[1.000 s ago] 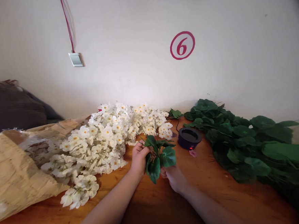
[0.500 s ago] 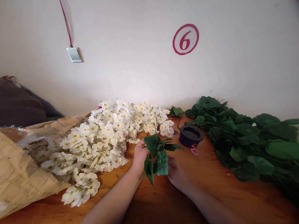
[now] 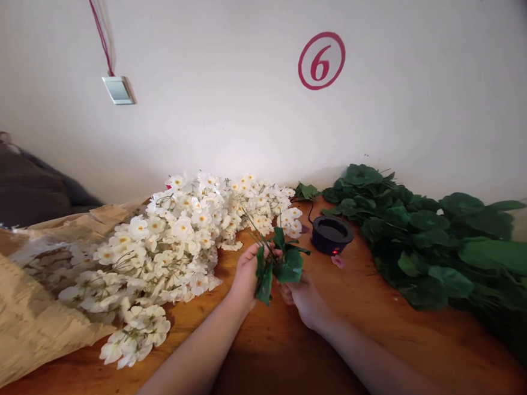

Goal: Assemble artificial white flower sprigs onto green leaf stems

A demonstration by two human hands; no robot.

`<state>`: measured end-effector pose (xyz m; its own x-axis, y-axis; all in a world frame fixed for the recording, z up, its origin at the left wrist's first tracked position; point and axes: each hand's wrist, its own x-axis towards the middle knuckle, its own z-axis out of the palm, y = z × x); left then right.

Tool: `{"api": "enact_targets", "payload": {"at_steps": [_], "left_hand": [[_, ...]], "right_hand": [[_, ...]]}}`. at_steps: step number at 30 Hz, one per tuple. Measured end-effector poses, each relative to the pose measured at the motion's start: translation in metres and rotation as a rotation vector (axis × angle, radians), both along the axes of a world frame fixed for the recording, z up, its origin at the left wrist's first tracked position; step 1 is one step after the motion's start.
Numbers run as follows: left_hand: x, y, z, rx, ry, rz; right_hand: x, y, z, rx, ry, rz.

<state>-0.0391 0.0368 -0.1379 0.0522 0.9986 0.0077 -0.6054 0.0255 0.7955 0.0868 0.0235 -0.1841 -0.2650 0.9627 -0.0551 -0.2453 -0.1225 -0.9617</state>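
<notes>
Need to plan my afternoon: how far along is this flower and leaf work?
It looks early. Done: only a small bunch of green leaves with thin stems looks gathered. In hand: the left hand grips that bunch, with the right hand just below it. Left: a large pile of white blossoms and a big heap of green leaves lie on the wooden table.

Red circled 6 (image 3: pixel 321 61) and silver plate (image 3: pixel 119 90) on white wall (image 3: pixel 222 122)
</notes>
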Motion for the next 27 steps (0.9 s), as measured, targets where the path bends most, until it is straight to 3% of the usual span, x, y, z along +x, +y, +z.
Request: {"api": "enact_targets", "payload": {"at_steps": [7,15,21,27], "left_hand": [[0.004,0.0,-0.002,0.007,0.011,0.021],[0.007,-0.004,0.002,0.039,0.111,0.021],[0.003,-0.001,0.0,0.107,0.186,0.024],[0.001,-0.006,0.008,0.086,0.26,-0.015]], "right_hand": [[-0.003,-0.001,0.002,-0.01,-0.014,-0.041],[0.001,0.003,0.006,0.402,-0.302,-0.124],[0.006,0.005,0.013,0.513,-0.48,-0.198],[0.012,0.0,0.019,0.612,-0.46,-0.133]]}}
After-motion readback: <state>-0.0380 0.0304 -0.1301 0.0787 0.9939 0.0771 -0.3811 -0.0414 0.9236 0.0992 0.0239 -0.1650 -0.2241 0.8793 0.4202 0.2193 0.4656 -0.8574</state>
